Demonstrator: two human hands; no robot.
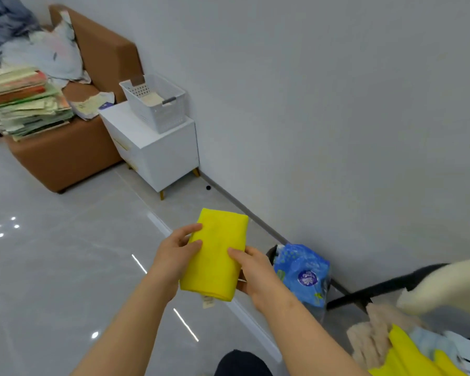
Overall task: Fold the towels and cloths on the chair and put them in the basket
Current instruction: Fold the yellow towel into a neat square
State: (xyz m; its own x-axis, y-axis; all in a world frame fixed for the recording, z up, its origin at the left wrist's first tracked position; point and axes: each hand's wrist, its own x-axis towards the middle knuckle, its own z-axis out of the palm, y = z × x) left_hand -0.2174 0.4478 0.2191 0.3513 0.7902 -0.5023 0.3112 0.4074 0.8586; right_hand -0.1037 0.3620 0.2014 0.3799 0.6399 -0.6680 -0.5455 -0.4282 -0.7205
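Sofa (65,158) fills the far left corner, loaded with books and laundry. Beside it stands the white counter (158,150). At your lower right the chair (377,290) carries a heap of unfolded cloths (377,337), yellow, beige and cream. The basket (163,115) sits on the counter, well apart from you across the floor. In front of you, in mid-air, is the yellow cloth (217,256), folded into a tidy rectangle. Your left hand (174,256) pinches its left edge, and your right hand (255,272) grips the right edge lower down. A small label (208,301) hangs from the near edge. Folding of this piece looks finished, so you are at the carry. The next move, as I judge it, calls for walking over, keeping the fold squeezed, and laying it flat in the basket.
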